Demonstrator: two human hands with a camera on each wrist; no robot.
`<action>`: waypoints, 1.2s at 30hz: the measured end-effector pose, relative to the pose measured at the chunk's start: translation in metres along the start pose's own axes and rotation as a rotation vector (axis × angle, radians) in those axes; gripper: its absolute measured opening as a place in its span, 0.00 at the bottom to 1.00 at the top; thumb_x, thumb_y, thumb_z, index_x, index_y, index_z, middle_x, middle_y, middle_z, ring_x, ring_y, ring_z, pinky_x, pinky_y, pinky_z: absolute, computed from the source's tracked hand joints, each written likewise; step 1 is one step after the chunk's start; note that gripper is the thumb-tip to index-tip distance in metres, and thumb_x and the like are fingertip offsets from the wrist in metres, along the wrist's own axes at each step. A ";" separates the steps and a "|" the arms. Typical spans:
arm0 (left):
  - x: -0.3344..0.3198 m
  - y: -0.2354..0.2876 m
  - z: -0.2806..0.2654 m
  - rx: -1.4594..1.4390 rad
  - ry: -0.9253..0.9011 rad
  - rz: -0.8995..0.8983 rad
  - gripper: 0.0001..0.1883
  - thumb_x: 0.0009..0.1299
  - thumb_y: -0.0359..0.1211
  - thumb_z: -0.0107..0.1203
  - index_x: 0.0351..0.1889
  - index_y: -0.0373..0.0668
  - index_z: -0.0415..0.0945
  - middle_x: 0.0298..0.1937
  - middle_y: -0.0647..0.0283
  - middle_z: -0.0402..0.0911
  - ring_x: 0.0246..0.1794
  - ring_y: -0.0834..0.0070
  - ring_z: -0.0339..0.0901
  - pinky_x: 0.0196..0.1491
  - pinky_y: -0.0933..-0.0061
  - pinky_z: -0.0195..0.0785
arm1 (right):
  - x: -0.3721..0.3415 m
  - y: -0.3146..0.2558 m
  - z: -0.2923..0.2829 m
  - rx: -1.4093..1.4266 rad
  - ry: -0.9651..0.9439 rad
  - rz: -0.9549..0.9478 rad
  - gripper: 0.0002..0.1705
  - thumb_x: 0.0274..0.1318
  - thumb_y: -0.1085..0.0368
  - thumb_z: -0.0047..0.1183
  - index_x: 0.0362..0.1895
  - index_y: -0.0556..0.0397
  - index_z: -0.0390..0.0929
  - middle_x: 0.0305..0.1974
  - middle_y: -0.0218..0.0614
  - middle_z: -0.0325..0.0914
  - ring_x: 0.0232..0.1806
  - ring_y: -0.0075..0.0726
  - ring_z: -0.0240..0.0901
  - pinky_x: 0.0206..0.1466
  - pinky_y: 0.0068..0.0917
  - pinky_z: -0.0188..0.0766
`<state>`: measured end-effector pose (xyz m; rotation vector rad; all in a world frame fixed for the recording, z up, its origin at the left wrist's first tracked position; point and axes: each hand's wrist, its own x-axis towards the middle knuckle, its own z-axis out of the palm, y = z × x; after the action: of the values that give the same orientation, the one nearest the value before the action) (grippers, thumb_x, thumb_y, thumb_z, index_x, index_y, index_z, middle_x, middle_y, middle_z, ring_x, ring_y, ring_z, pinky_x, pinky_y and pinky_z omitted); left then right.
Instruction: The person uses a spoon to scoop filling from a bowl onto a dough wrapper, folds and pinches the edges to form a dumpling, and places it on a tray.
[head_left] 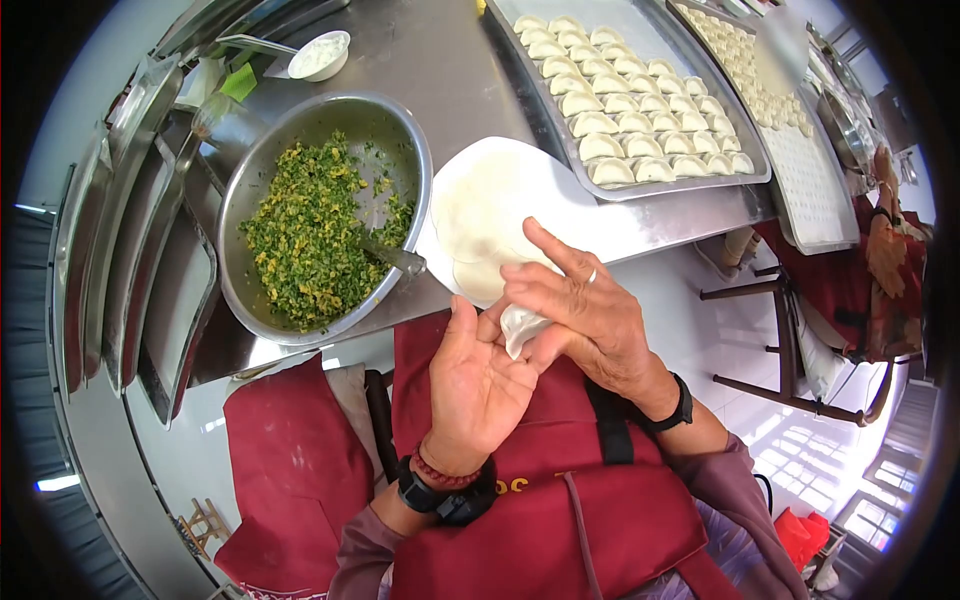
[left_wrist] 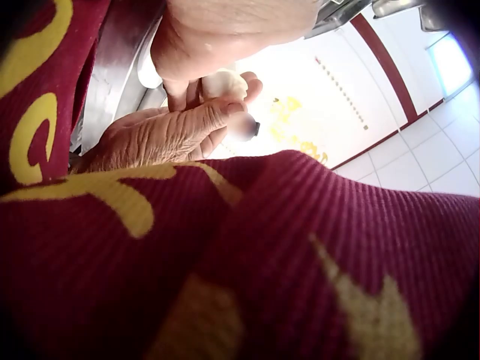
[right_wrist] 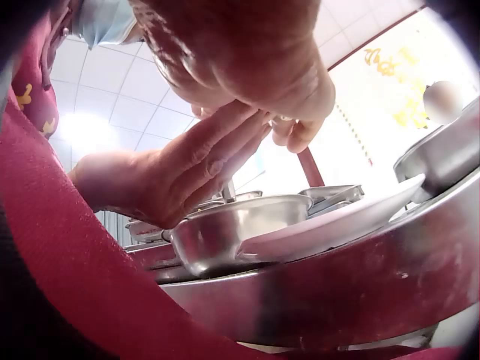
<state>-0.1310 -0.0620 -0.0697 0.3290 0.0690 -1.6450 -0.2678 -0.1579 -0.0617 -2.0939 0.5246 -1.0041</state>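
Between the two hands, in the head view, is a white dumpling (head_left: 522, 326) with a pleated edge. The right hand (head_left: 590, 318), a ring on one finger, pinches it between thumb and fingers. Palm up, the left hand (head_left: 484, 385) lies under and beside the dumpling, its fingertips hidden behind it and its thumb straight. In the left wrist view the dumpling (left_wrist: 223, 85) shows between both hands. The right wrist view has the fingers of the two hands meeting, the dumpling mostly hidden. Round wrappers (head_left: 485, 215) lie on a white board (head_left: 565, 190) beyond the hands.
A steel bowl (head_left: 424, 200) of chopped green and yellow filling, with a spoon (head_left: 398, 258), stands at the left. Behind right is a tray (head_left: 690, 183) of dumplings in rows. Further trays (head_left: 180, 300) lean at far left; a small white bowl (head_left: 320, 57) sits at the back.
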 end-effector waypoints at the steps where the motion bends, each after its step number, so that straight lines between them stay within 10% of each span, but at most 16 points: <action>1: 0.001 0.001 0.000 0.059 -0.021 -0.013 0.27 0.82 0.52 0.34 0.67 0.43 0.66 0.64 0.65 0.73 0.66 0.68 0.67 0.69 0.57 0.58 | 0.001 -0.004 -0.001 0.035 0.019 0.048 0.21 0.47 0.56 0.66 0.48 0.42 0.85 0.53 0.30 0.83 0.72 0.45 0.64 0.61 0.39 0.64; 8: 0.001 -0.006 0.013 0.025 0.043 0.050 0.25 0.82 0.50 0.36 0.66 0.42 0.66 0.64 0.63 0.72 0.64 0.69 0.69 0.68 0.60 0.60 | -0.001 -0.007 -0.004 0.172 -0.004 0.094 0.02 0.57 0.69 0.61 0.34 0.49 0.86 0.42 0.32 0.87 0.69 0.49 0.68 0.63 0.39 0.65; 36: 0.014 -0.004 0.002 -0.110 0.120 0.034 0.23 0.79 0.44 0.46 0.68 0.44 0.65 0.65 0.61 0.73 0.63 0.68 0.71 0.66 0.61 0.65 | -0.015 0.017 -0.002 0.206 0.137 0.005 0.11 0.56 0.63 0.63 0.44 0.50 0.84 0.56 0.36 0.81 0.77 0.45 0.54 0.67 0.41 0.59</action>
<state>-0.1357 -0.0752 -0.0716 0.3423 0.2427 -1.5799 -0.2795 -0.1608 -0.0811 -1.8509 0.4727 -1.1536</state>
